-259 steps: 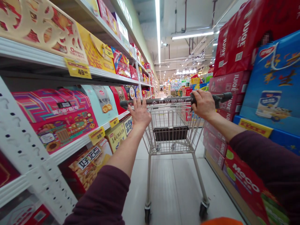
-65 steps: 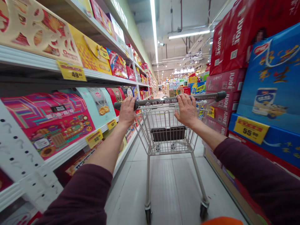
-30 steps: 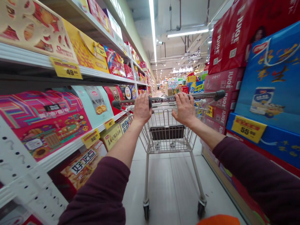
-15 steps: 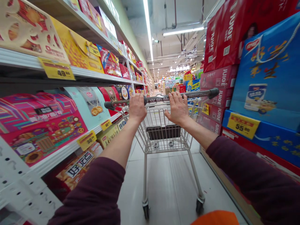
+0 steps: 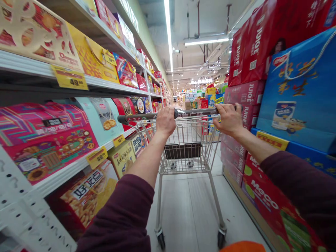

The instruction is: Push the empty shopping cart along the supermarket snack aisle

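A metal shopping cart [image 5: 189,154] stands in front of me in a supermarket aisle, its basket empty. My left hand [image 5: 165,121] is wrapped round the grey cart handle [image 5: 195,112] near its left half. My right hand [image 5: 229,118] grips the same bar near its right end. Both arms wear dark maroon sleeves pushed up the forearm.
Shelves [image 5: 78,164] of boxed biscuits with yellow price tags [image 5: 69,77] run close along the left. Stacked red cartons [image 5: 252,52] and blue gift boxes [image 5: 301,91] line the right. The tiled floor [image 5: 189,206] runs ahead to distant displays.
My right hand has slid right along the handle and closed round its end. The cart and the view have shifted slightly to the right; my left hand keeps its grip.
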The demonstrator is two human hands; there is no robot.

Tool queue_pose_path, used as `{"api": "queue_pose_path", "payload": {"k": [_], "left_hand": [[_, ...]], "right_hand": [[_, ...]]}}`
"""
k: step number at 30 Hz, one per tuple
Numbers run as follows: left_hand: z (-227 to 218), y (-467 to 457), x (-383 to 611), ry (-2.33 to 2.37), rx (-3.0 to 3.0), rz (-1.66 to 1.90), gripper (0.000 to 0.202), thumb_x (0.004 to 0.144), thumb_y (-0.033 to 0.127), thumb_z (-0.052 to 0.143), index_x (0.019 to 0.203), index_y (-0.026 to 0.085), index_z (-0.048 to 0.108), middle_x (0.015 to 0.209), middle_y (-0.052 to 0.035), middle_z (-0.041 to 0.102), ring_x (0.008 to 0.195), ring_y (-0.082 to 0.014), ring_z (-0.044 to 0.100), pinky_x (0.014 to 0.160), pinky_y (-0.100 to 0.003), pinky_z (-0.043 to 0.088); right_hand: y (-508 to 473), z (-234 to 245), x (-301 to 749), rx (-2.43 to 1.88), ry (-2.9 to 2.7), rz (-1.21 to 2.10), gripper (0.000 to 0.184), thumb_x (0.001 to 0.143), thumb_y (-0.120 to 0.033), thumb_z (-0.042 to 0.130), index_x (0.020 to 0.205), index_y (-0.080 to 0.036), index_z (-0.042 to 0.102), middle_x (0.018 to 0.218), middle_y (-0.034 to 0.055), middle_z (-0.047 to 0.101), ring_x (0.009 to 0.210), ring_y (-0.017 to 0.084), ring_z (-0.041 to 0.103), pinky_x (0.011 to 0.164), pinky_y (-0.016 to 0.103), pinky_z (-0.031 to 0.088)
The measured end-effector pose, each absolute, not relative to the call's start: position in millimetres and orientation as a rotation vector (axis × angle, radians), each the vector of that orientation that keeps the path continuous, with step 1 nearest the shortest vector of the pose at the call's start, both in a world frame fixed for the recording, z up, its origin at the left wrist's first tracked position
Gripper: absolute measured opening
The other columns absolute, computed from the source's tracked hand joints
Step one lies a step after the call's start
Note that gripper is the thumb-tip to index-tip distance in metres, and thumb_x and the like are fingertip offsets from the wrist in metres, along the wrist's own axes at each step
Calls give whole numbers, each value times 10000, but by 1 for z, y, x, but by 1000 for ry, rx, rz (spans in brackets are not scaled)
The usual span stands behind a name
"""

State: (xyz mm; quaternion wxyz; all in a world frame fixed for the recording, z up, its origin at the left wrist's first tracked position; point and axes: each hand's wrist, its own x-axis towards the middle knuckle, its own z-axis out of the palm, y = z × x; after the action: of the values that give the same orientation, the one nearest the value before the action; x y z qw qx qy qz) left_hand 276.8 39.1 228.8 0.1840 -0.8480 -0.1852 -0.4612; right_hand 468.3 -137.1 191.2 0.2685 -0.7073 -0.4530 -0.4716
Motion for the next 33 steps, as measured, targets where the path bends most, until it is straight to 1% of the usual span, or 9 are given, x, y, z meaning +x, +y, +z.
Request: {"api": "queue_pose_path", "payload": {"k": [5, 8, 10, 13, 16, 19, 24, 30, 33], "left_hand": [[226, 53, 261, -581, -2377, -1383, 420, 850, 135, 331, 1189, 149, 577, 1123, -179, 623, 1082, -347, 532, 1008, -561, 355], [225, 67, 243, -732, -2318, -1408, 419, 846, 139, 326, 1176, 132, 585, 1127, -185, 622, 1107, -357, 537, 1045, -596, 318], [225, 78, 229, -814, -2282, -1445, 415, 840, 140, 331, 1167, 128, 587, 1124, -186, 624, 1119, -361, 538, 1038, -600, 337], [223, 92, 213, -822, -2279, -1524, 441, 802, 116, 355, 1185, 113, 574, 1157, -202, 615, 1170, -354, 519, 1048, -573, 362], [222, 92, 210, -723, -2302, -1595, 475, 778, 105, 370, 1217, 98, 552, 1217, -214, 594, 1227, -343, 489, 1097, -562, 329], [221, 75, 215, -617, -2345, -1609, 428, 810, 137, 370, 1194, 128, 558, 1200, -190, 611, 1198, -318, 516, 1080, -547, 366], [221, 27, 222, -380, -2436, -1540, 393, 852, 171, 404, 1229, 166, 512, 1265, -142, 596, 1212, -258, 516, 1086, -472, 395], [230, -19, 229, -183, -2575, -1387, 501, 795, 69, 394, 1274, 172, 499, 1295, -119, 592, 1224, -225, 516, 1096, -426, 398], [236, -33, 234, -165, -2607, -1352, 490, 793, 60, 384, 1252, 166, 521, 1287, -125, 595, 1230, -230, 517, 1096, -435, 398]], "right_hand": [[-138, 197, 446, -1936, -1250, -1242, 584, 790, -352, 492, 1311, -89, 522, 1210, 169, 603, 1118, 333, 477, 1007, 527, 268], [-132, 200, 413, -1936, -1301, -1214, 598, 794, -337, 474, 1328, -69, 507, 1266, 179, 577, 1158, 329, 458, 1022, 506, 262], [-127, 201, 389, -1921, -1314, -1200, 619, 793, -329, 474, 1344, -47, 492, 1305, 191, 554, 1198, 333, 435, 1054, 508, 239], [-118, 203, 355, -1875, -1319, -1187, 647, 777, -319, 499, 1351, -18, 486, 1333, 210, 534, 1229, 345, 418, 1091, 513, 216], [-109, 207, 326, -1812, -1381, -1174, 643, 766, -313, 518, 1334, -11, 506, 1293, 218, 565, 1196, 351, 452, 1078, 508, 260], [-107, 213, 305, -1756, -1505, -1164, 620, 773, -312, 520, 1313, -7, 526, 1268, 216, 590, 1183, 339, 486, 1082, 487, 284], [-119, 216, 294, -1637, -1510, -1149, 653, 781, -336, 521, 1359, -35, 489, 1424, 184, 495, 1359, 345, 358, 1153, 531, 192], [-118, 194, 331, -1529, -1441, -906, 725, 759, -294, 481, 1419, -16, 371, 1391, 206, 512, 1276, 307, 475, 1083, 481, 361], [-107, 180, 351, -1473, -1484, -851, 785, 698, -261, 496, 1425, -10, 337, 1384, 223, 507, 1259, 320, 477, 1063, 508, 375]]}}
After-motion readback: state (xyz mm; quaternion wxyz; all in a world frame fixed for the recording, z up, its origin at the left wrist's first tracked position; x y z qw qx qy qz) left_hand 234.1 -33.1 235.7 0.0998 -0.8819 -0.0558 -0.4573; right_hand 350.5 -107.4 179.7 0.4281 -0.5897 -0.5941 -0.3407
